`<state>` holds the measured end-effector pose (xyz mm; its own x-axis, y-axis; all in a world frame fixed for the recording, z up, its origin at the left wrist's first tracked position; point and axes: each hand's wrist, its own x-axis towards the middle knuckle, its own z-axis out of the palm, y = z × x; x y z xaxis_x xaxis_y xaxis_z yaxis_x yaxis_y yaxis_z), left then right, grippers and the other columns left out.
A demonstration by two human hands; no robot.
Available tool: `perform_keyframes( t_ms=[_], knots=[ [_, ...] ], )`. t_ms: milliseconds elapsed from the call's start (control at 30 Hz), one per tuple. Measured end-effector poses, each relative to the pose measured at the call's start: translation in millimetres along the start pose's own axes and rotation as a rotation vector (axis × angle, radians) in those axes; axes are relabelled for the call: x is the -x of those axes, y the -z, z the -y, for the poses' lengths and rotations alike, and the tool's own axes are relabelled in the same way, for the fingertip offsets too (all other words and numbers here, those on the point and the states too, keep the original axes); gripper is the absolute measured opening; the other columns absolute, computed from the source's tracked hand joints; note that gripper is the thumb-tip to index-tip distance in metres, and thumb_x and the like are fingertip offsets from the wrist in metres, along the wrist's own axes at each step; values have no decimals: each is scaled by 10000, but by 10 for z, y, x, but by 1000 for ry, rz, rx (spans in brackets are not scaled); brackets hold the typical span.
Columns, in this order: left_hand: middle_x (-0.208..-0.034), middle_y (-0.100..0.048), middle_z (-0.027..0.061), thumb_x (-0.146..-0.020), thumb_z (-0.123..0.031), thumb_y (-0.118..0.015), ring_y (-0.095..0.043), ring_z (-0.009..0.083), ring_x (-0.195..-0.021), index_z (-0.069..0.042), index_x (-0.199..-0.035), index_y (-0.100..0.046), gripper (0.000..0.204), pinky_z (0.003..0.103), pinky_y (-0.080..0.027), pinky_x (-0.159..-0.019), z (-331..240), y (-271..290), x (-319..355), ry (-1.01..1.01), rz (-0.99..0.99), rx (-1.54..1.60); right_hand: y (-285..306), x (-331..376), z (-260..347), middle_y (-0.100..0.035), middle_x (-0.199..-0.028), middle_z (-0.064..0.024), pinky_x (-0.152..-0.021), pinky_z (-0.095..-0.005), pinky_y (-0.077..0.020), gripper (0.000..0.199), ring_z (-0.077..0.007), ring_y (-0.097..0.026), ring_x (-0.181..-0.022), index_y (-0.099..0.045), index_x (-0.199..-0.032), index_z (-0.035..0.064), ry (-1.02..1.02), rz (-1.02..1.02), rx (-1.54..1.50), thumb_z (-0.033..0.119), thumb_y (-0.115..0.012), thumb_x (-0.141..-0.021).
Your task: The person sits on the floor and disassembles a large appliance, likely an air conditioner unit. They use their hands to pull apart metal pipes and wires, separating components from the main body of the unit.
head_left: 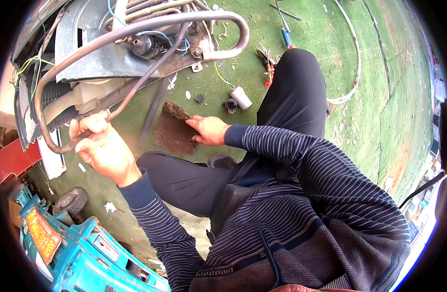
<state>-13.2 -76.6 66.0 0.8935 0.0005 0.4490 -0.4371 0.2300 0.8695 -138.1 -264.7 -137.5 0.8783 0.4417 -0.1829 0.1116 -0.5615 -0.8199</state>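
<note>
My left hand [107,151] is closed round the lower bend of a long bent metal tube [158,22]. The tube loops up over a partly dismantled appliance [89,39] with a grey metal base, black ribbed parts and loose wires. To the right, my right hand [210,130] pinches the edge of a flat, rough brown pad [171,132], which is between my knees just above the floor or on it; I cannot tell which. A white cylindrical capacitor [241,98] with wires lies beyond my right hand, beside a small black part [231,105].
Red-handled pliers [269,70] and a blue-and-red screwdriver [286,39] lie by my right knee. A white hose [358,58] curves over the green floor [342,134]. At the lower left stand a turquoise machine [87,260] and a small wheel [71,201], with a red panel [19,163] above.
</note>
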Motion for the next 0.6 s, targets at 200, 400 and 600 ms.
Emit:
perform_keyframes(
  t_ms=[200, 400, 600],
  knots=[
    [-907, -562, 34, -1011, -524, -575, -520, 190, -914, -90, -1384, -533, 574, 455, -452, -985, -3, -73, -4, 20, -54, -25, 90, 156, -335, -758, -889, -178, -741, -470, -593, 195, -380, -743, -893, -761, -902, 39, -88, 368, 269, 183, -668, -809],
    [-854, -515, 30, -996, -523, -599, -510, 193, -909, -101, -1365, -546, 563, 447, -448, -995, -26, -103, -14, 25, -85, -47, 443, 394, -387, -740, -920, -154, -760, -464, -599, 204, -350, -742, -908, -715, -944, 56, 4, 497, 469, 219, -684, -825],
    [-839, -502, 23, -992, -521, -609, -505, 187, -903, -107, -1362, -553, 557, 439, -453, -983, -19, -136, -19, 21, -69, -53, 1094, 820, -427, -746, -870, -134, -670, -476, -597, 138, -325, -752, -843, -733, -890, 61, 45, 332, 549, 142, -712, -780]
  ],
)
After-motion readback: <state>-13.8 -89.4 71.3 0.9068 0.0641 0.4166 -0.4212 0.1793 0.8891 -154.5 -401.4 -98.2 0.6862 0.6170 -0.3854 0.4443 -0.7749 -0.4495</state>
